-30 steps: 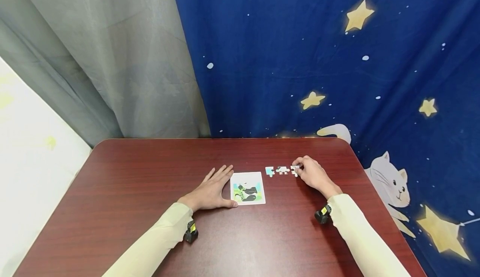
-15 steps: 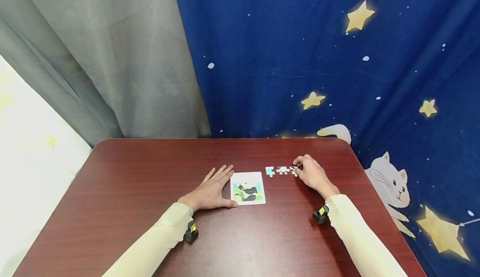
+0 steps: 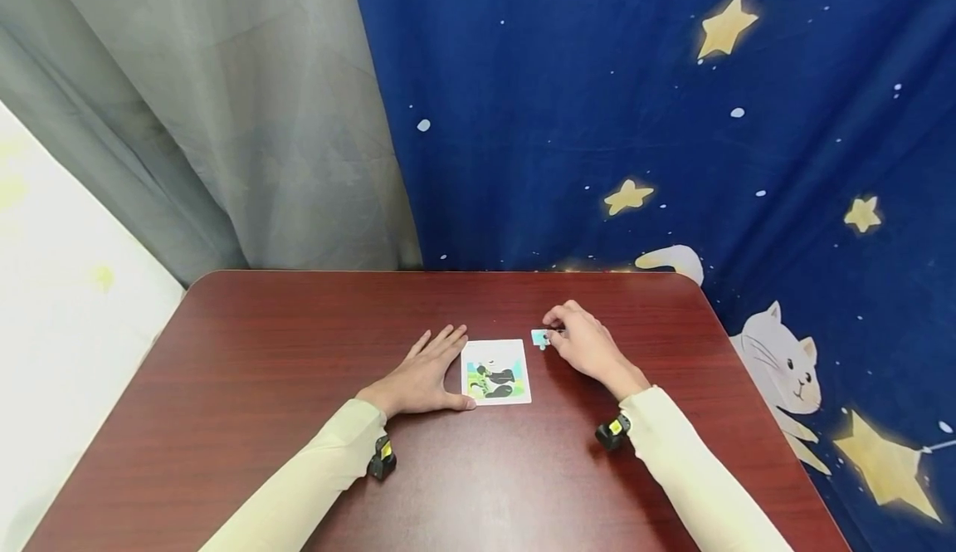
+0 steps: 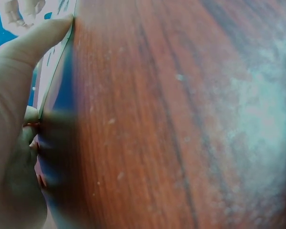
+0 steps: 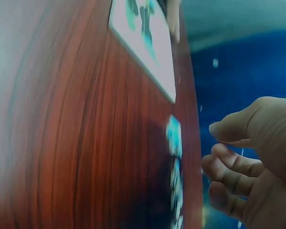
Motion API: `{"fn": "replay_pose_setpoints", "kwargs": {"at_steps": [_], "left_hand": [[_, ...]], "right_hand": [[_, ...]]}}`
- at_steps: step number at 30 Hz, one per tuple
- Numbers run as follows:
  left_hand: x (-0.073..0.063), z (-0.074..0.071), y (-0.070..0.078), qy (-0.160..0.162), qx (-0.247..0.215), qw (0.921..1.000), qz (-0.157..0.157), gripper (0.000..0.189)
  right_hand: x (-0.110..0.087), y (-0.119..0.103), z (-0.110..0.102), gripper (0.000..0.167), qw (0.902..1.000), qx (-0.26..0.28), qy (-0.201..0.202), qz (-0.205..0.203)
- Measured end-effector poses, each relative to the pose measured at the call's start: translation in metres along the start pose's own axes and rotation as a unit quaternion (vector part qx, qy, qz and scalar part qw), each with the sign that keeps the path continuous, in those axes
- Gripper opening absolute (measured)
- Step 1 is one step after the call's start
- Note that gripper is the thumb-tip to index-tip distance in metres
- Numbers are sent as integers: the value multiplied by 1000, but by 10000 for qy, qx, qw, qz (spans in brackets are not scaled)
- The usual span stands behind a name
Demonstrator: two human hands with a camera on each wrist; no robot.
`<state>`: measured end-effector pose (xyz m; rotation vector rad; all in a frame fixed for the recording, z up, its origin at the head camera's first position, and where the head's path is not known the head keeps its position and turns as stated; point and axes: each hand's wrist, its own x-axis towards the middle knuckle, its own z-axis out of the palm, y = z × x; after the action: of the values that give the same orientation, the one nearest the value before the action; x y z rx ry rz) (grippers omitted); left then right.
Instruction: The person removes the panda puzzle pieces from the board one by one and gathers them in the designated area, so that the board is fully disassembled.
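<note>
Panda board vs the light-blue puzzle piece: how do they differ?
Size: the panda board is far larger than the light-blue puzzle piece.
Outline: the board is square with straight sides; the piece has a knob sticking out.
Look: the board shows a white-bordered panda picture; the piece's visible part is mostly light blue.
Contact: the left hand touches the board; none shows on the piece.
Shared: both lie on the table.

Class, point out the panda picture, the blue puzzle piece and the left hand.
Panda picture (image 3: 499, 376): head view, the panda's body.
Blue puzzle piece (image 3: 538, 337): head view, its blue face.
Left hand (image 3: 424, 382): head view, its back.
</note>
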<state>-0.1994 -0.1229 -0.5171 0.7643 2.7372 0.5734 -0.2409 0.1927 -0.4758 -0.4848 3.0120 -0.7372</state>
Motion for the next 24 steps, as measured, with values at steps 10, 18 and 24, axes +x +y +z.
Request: {"fn": "replay_pose_setpoints", "kwargs": {"at_steps": [10, 18, 24], "left_hand": [[1, -1, 2, -11, -68, 10000, -48, 119], [1, -2, 2, 50, -71, 10000, 39, 117], [-1, -1, 3, 78, -61, 9999, 31, 115]], "right_hand": [[4, -50, 20, 17, 9959, 75, -447, -777], [4, -68, 33, 16, 9913, 16, -730, -1092], [2, -73, 43, 15, 9874, 33, -1123, -1114]]}}
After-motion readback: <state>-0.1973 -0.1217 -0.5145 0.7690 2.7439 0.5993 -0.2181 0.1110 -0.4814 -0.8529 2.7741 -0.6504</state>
